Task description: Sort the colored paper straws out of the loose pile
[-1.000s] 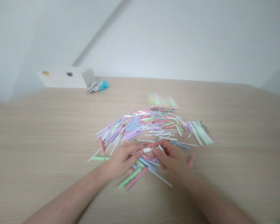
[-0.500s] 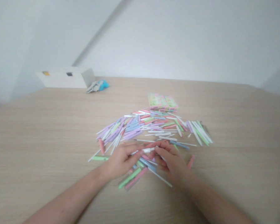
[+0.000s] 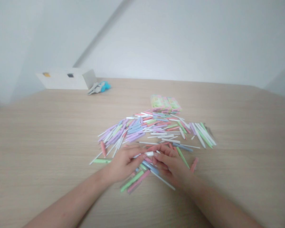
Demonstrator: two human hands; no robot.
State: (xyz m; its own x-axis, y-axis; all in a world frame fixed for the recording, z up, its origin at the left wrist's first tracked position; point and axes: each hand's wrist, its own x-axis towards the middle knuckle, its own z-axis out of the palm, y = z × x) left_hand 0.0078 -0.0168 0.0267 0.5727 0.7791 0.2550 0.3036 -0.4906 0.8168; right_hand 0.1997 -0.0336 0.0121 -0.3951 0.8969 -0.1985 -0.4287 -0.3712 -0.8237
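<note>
My left hand point(image 3: 125, 161) is closed, thumb and fingers pinching a white pen barrel point(image 3: 149, 154) whose right end sticks out. My right hand point(image 3: 168, 161) is at that end, its fingers bent together round a thin white piece point(image 3: 158, 152), perhaps a refill; most of it is hidden by the fingers. Under and between the hands lie loose pen parts: a green barrel point(image 3: 132, 181), a pink barrel point(image 3: 139, 181), a blue barrel point(image 3: 150, 167) and a thin white stick point(image 3: 163, 180).
Beyond my hands spreads a heap of pastel pen barrels and thin sticks point(image 3: 135, 129). Several white and green barrels point(image 3: 201, 134) lie to the right. Behind stand stacked colourful packs point(image 3: 165, 104). A white box point(image 3: 66, 79) and grey-blue gloves point(image 3: 99, 87) are at the far left.
My right hand has shifted slightly left, closer to my left hand. The white piece between the two hands shows less, and a green barrel beside my right hand is more exposed.
</note>
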